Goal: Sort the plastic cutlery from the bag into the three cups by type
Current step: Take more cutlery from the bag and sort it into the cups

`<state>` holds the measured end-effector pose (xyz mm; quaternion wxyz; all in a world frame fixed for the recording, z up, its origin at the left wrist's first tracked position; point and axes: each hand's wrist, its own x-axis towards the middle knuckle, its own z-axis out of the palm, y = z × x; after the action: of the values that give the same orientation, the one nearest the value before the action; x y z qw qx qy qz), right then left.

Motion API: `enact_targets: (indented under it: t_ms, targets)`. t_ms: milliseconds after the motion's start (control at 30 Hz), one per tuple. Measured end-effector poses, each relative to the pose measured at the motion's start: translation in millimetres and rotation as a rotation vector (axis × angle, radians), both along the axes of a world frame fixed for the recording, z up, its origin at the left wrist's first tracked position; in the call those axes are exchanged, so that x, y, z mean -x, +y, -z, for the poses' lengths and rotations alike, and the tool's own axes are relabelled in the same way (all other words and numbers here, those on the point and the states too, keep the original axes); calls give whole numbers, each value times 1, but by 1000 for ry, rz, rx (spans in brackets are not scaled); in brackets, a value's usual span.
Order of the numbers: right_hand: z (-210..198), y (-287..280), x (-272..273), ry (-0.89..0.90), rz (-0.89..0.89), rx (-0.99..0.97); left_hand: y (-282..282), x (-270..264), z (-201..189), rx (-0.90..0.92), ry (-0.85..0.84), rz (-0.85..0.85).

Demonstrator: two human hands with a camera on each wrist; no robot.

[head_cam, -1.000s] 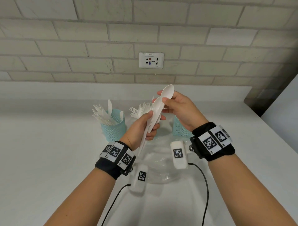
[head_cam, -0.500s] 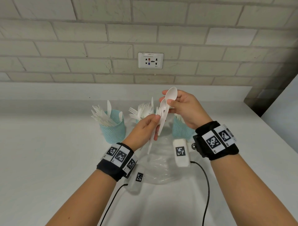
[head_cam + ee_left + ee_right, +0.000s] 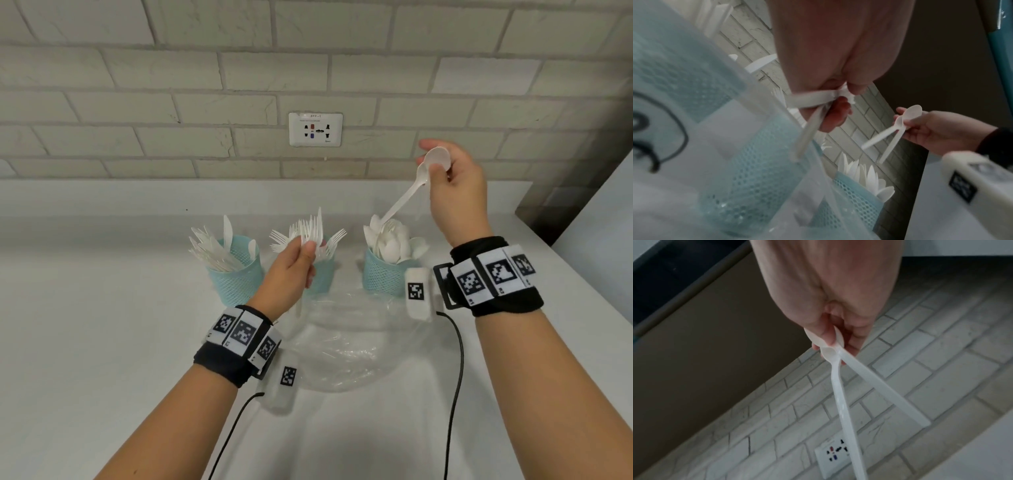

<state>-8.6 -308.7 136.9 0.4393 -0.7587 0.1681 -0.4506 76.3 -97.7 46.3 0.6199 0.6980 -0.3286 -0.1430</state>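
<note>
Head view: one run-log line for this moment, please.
left hand: holds forks over middle cup | right hand: holds two spoons above spoon cup | bag: flat

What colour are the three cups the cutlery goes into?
Light teal with a mesh pattern, all three; the spoon cup shows it, best in the head view.

We split our hands apart | right hand (image 3: 457, 186) lifts two spoons (image 3: 407, 193) above the right cup (image 3: 387, 275) | left hand (image 3: 291, 270) carries forks (image 3: 310, 231) to the middle cup (image 3: 323, 274)
</note>
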Motion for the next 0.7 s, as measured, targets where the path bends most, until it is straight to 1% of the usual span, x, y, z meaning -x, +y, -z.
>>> enact_targets:
  t_ms: [67, 167, 300, 433, 533, 633, 700]
  targets:
    - [9, -3, -4, 76, 32, 83, 3, -5, -7, 58, -34, -50]
    - [30, -8, -13, 207, 49, 189, 7, -15, -25, 209, -50, -107]
    - [54, -10, -19, 357, 27, 265, 3, -31, -51, 385, -46, -162]
    - [66, -14, -19, 462, 44, 283, -13, -44, -60, 460, -53, -197]
    - [66, -17, -17, 452, 63, 268, -26, -46, -55, 442, -53, -187]
    - [57, -17, -16, 350, 73, 226, -35, -46, -41, 394, -22, -183]
    - [48, -17, -16, 277, 84, 196, -40, -48, -28, 323, 9, -192]
